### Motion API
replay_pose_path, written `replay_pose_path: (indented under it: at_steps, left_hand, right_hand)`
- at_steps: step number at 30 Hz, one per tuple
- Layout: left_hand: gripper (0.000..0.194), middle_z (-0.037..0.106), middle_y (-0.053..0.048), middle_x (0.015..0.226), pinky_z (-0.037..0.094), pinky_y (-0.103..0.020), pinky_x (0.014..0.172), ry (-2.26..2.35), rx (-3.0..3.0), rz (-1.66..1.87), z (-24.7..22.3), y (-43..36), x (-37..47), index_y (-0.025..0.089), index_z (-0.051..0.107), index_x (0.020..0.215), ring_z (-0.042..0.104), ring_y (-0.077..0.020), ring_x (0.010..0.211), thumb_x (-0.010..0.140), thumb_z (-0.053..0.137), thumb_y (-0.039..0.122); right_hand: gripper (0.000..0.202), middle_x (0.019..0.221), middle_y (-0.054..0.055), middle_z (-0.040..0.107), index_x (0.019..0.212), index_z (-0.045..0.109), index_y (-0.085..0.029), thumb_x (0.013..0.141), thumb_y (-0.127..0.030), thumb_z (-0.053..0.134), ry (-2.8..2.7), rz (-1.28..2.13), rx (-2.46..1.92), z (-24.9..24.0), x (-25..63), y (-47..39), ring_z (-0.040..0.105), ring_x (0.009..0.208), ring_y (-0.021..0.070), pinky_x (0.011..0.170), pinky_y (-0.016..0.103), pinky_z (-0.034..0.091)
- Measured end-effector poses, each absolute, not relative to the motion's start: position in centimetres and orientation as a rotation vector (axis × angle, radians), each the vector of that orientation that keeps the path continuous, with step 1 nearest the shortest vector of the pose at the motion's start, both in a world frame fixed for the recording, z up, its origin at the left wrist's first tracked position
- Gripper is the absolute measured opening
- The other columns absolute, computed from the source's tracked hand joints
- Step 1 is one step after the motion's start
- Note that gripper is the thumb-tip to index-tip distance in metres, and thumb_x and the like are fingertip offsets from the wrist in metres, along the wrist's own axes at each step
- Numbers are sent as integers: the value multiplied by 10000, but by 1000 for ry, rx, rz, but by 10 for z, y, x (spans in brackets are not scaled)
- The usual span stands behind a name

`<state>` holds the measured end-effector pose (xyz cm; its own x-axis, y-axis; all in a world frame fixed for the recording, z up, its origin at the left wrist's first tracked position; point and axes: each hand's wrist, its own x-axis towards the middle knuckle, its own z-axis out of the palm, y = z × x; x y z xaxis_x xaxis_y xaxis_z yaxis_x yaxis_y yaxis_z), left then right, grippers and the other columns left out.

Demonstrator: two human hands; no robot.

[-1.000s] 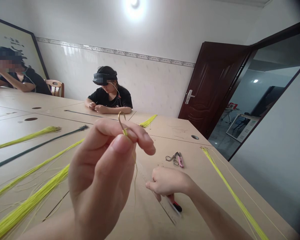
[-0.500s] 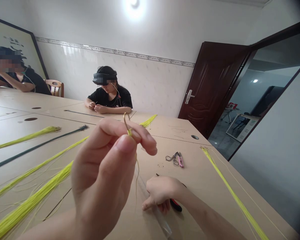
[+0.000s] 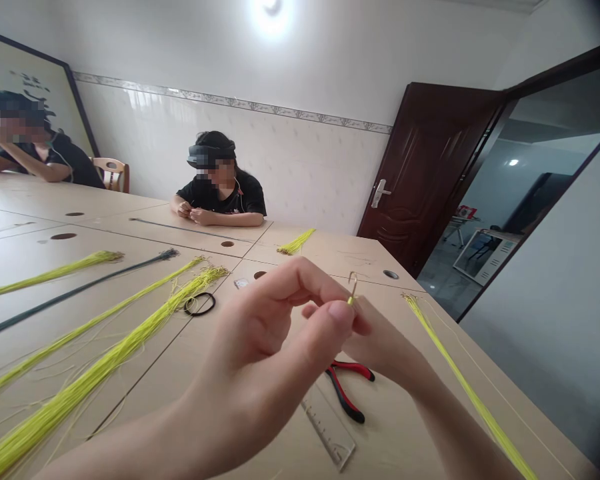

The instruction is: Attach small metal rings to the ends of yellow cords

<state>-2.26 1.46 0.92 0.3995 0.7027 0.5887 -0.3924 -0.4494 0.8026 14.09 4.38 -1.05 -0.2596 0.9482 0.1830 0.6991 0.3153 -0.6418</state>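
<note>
Between thumb and index finger, my left hand (image 3: pixel 290 340) pinches a small gold fish hook (image 3: pixel 353 285). Yellow line is wrapped at the hook's shank, right at the thumb tip. My right hand (image 3: pixel 380 337) is just behind it, reaching over the table. The left hand covers most of the right hand's fingers, so what they touch is hidden. Under the hands lie red-and-black pliers (image 3: pixel 349 397), their jaws covered. A clear ruler (image 3: pixel 330 433) is beside the pliers, partly behind my left wrist.
Bundles of yellow line (image 3: pixel 95 373) and a dark bundle (image 3: pixel 80 293) lie on the left, with a black elastic ring (image 3: pixel 200 305). Another yellow bundle (image 3: pixel 460 373) runs along the right edge. A co-worker (image 3: pixel 220 187) sits across the table, another person (image 3: pixel 40 147) at far left.
My left hand has moved right and down with the fish hook. My right hand has left the ruler and pliers and moved farther up the table; the scissors and snips are now hidden.
</note>
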Motion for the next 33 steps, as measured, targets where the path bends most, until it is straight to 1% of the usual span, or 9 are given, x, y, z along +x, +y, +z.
replay_pose_path:
  at_steps: [2,4,8,12,16,19,22,26,33]
  left_hand:
    - [167,590,32,768,485,-187,708,328,1652,1268,11,15,-23,198,544,761,563,-86,747,914,494,243]
    - [180,586,27,755,479,-190,705,376,1703,1230,11,15,-23,190,537,748,565,-92,761,913,495,248]
    - [181,585,22,773,475,-193,670,412,1713,1086,10,14,-22,196,520,763,566,-102,768,918,478,280]
    - [196,567,13,766,479,-218,681,441,1722,1008,8,14,-21,199,510,763,536,-119,764,913,473,319]
    - [175,579,2,799,479,-245,719,439,1716,949,7,14,-20,197,517,781,541,-129,777,913,465,299]
    - [177,573,-6,781,471,-234,658,447,1722,931,7,14,-20,192,511,763,536,-136,763,903,474,295]
    - [189,548,0,732,447,-210,592,474,1744,925,7,13,-20,189,507,745,510,-126,714,890,496,310]
    - [178,560,18,736,438,-203,611,473,1752,954,6,13,-21,195,507,733,502,-112,709,891,495,276]
    - [201,577,25,748,428,-197,580,479,1743,966,8,11,-22,202,505,732,508,-107,700,899,487,314]
  right_hand:
    - [404,563,-33,512,630,500,-181,897,-471,410,-1953,649,-1330,1,143,30,499,513,80,481,198,382]
    - [415,578,-32,532,664,529,-179,909,-485,391,-1861,693,-1145,7,144,18,526,529,74,492,187,415]
    - [355,591,-32,567,724,567,-179,910,-450,431,-1755,673,-877,10,142,4,545,519,60,467,153,435]
    - [252,580,-37,598,798,582,-200,879,-428,509,-1657,715,-925,12,140,-2,556,488,67,436,150,444]
    - [261,565,-30,606,794,589,-208,880,-437,499,-1662,709,-941,15,140,-6,573,499,77,446,153,458]
    - [234,581,-27,616,782,601,-208,873,-408,520,-1696,638,-930,16,140,-8,583,514,80,453,152,464]
    - [176,565,-36,602,762,607,-202,869,-326,542,-1707,555,-941,16,139,-8,564,486,69,431,142,449]
    - [162,561,-45,585,734,597,-200,872,-257,533,-1715,523,-936,15,138,-8,547,478,55,432,132,443]
    - [153,621,-45,593,732,587,-213,870,-252,535,-1706,528,-933,14,138,-12,545,506,55,442,143,440]
